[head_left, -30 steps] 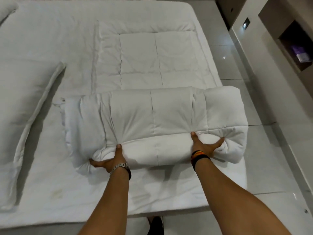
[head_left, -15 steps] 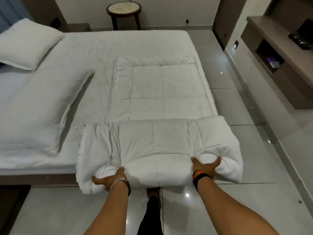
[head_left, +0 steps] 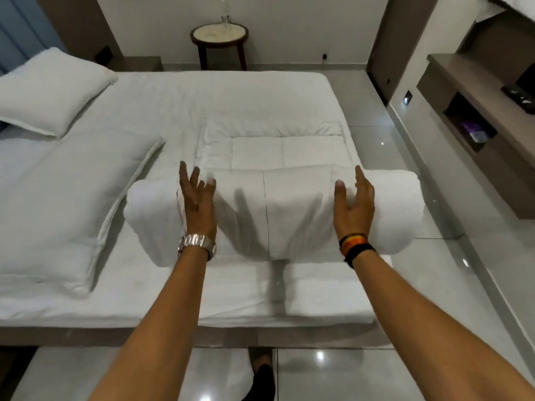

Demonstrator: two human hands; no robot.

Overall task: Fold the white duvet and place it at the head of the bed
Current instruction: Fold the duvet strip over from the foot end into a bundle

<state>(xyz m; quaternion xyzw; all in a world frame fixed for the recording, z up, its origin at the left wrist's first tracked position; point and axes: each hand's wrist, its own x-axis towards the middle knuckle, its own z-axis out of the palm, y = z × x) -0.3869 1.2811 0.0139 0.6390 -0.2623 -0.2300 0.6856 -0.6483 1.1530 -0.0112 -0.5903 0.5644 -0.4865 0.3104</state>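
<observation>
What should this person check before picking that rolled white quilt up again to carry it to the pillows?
1. Both hands free: ok. The left hand and right hand are open above the rolled white quilted duvet.
2. Roll holding its shape: ok, no loose flap visible on top.
3. Roll fully supported: not ok, its right end overhangs the edge of the white mattress.
4. Room near the head: cannot tell. A long flat white pillow and a plump white pillow lie there.
5. Underside of roll tucked: cannot tell, it is hidden.
</observation>
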